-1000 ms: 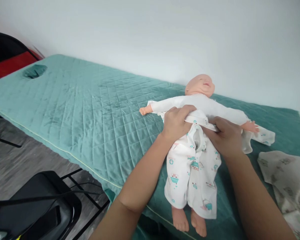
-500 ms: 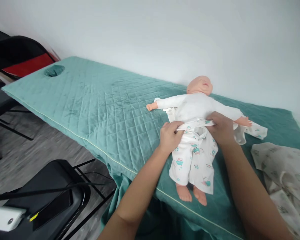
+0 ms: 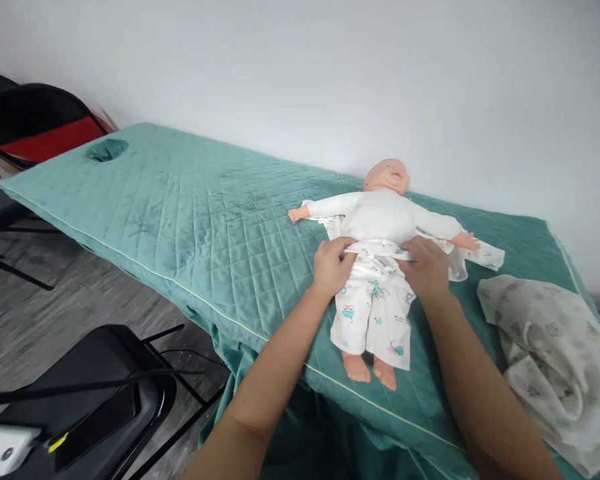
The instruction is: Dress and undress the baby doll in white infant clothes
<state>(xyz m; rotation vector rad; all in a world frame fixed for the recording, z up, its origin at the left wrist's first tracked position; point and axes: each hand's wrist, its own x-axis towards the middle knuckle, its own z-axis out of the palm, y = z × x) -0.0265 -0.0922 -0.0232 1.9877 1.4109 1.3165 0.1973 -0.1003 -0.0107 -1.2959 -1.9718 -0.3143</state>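
A baby doll [image 3: 386, 212] lies on its back in a white long-sleeved top, arms spread and feet toward me. White printed pants [image 3: 373, 307] cover its legs down to the ankles. At the waist, my left hand [image 3: 334, 268] pinches one side of the pants' waistband, and my right hand [image 3: 427, 267] grips the other side. The band is stretched between the two hands across the doll's belly. An open printed garment [image 3: 485, 253] is spread beneath the doll's back and arms.
A green quilted bed cover [image 3: 205, 220] lies under everything, with a face hole [image 3: 107, 150] at the far left. A bundled printed cloth [image 3: 555, 360] rests at the right. Black chairs [image 3: 95, 393] stand on the left, one bearing a white device [image 3: 10, 448].
The camera view has shifted slightly. Both hands still hold the waistband, which now lies straighter and flatter across the belly; my right hand sits a little lower on the doll.
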